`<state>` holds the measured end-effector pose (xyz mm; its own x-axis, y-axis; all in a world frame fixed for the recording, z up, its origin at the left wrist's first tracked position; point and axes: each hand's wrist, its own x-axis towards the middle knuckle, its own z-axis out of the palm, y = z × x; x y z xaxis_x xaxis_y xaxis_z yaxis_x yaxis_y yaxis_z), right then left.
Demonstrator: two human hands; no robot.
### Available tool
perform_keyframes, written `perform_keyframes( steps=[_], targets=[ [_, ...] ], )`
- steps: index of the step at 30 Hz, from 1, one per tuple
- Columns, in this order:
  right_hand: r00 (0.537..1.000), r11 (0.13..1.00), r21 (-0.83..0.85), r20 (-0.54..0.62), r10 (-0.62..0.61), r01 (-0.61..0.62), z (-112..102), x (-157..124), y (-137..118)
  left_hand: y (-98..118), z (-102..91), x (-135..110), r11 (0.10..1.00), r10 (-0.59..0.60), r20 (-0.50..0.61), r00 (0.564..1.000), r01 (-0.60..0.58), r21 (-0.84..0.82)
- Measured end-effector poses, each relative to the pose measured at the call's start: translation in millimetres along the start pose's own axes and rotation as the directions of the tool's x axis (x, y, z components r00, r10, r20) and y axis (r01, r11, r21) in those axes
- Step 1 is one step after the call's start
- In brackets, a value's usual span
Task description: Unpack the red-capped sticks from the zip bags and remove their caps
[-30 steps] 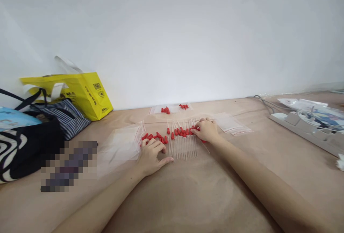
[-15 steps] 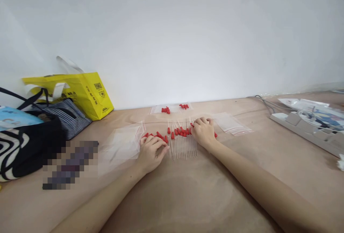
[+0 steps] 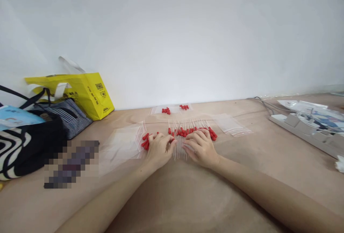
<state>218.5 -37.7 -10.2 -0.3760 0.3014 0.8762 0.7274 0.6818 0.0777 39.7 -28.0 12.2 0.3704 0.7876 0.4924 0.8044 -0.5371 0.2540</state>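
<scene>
A row of slim clear droppers with red bulbs [image 3: 185, 131] lies across the middle of the table, partly overlapped by a nearer group of clear tubes [image 3: 180, 150]. At the left side of this group, my left hand [image 3: 159, 148] is closed, thumb and fingers pinched near a tilted clear tube with a red bulb. My right hand [image 3: 202, 148] rests against the group's right side, fingers bent but apart. It hides some of the tubes, and I see nothing held in it. Several loose red bulbs [image 3: 145, 141] lie left of my left hand.
Clear zip bags lie at left [image 3: 120, 141] and right [image 3: 232, 123]. Behind the row is another bag with red-bulbed pieces [image 3: 166, 110]. A yellow bag [image 3: 94, 96] and a black bag [image 3: 34, 150] stand left; a white power strip [image 3: 303, 131] lies right.
My right hand has moved left and nearer, from the right end of the red bulbs to the nearer tubes, uncovering the bulbs there. My left hand has shifted right, against the tubes.
</scene>
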Motion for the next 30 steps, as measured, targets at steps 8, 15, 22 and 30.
perform_keyframes(
  steps=[8, 15, 22, 30],
  targets=[
    [0.971, 0.972, -0.095, 0.132, -0.202, 0.215, 12.8, -15.8, 13.6, -14.4, 7.1, -19.1, 0.894, 0.374, -0.193, 0.907, -0.296, 0.337],
    [0.978, 0.986, -0.045, 0.139, -0.154, 0.162, 16.8, -17.1, 7.0, -12.5, 10.0, -17.5, 0.879, 0.453, -0.258, 0.854, -0.378, 0.292],
    [0.989, 0.996, -0.050, 0.125, -0.073, 0.080, 15.2, -16.6, 5.3, -12.3, 9.0, -17.2, 0.882, 0.445, -0.130, 0.886, -0.408, 0.235],
    [0.983, 0.995, -0.032, 0.163, -0.085, 0.091, 11.1, -16.4, 5.5, -12.2, 1.6, -20.8, 0.869, 0.457, -0.074, 0.886, -0.427, 0.250]
  ],
)
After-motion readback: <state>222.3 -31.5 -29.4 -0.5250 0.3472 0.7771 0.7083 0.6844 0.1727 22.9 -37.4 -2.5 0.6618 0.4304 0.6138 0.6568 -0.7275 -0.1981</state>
